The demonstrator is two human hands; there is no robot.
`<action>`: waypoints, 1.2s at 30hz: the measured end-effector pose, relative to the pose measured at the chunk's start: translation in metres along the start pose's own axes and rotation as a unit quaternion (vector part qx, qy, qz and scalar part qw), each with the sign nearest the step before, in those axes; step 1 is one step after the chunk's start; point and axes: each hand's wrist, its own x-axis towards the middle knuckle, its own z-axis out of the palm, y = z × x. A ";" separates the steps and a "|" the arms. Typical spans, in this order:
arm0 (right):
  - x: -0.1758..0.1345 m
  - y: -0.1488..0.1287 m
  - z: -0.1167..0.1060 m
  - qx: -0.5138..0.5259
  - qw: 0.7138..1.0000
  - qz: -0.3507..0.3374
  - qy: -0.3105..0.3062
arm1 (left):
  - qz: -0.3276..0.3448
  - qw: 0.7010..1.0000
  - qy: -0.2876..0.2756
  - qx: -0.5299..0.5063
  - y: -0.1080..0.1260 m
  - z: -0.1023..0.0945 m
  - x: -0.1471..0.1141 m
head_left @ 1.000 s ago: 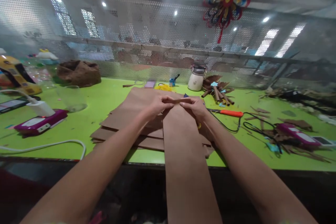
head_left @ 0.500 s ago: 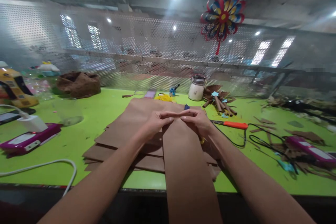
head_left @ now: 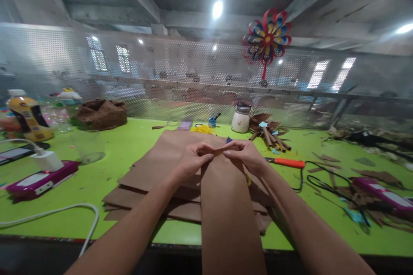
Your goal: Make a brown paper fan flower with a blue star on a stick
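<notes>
A long strip of brown paper runs from the middle of the table toward me and past the table's front edge. At its far end, my left hand pinches the left side between thumb and fingers. My right hand pinches the same end on the right, thumb toward the other thumb. Between them the paper's edge looks bent or folded over. Beneath the strip and hands lies a stack of larger brown paper sheets. A dark blue tip shows just behind my right hand; its kind is hidden.
Right of my hands lie an orange-handled tool, a black cord and a purple power strip among scraps. Behind stand a white jar and rolled brown paper pieces. A clear cup and another purple power strip are left.
The camera view has tipped upward, so the whole scene sits lower in the picture. Both hands keep their pinch on the paper strip's far end, with only slight finger movement.
</notes>
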 end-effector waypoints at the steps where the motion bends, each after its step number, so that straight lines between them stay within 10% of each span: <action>1: 0.000 -0.001 0.000 0.002 1.000 0.002 -0.003 | 0.004 1.000 0.002 0.001 0.001 0.000 0.000; 23: -0.001 -0.003 -0.003 0.054 0.998 -0.014 -0.023 | 0.063 0.995 0.016 0.079 0.021 0.001 -0.013; 30: -0.003 -0.006 0.001 -0.005 0.997 -0.064 -0.037 | -0.053 0.992 -0.069 -0.092 0.024 -0.002 -0.011; 36: -0.004 -0.009 0.006 -0.069 0.991 -0.096 -0.060 | -0.103 0.990 -0.090 0.043 0.020 -0.007 -0.008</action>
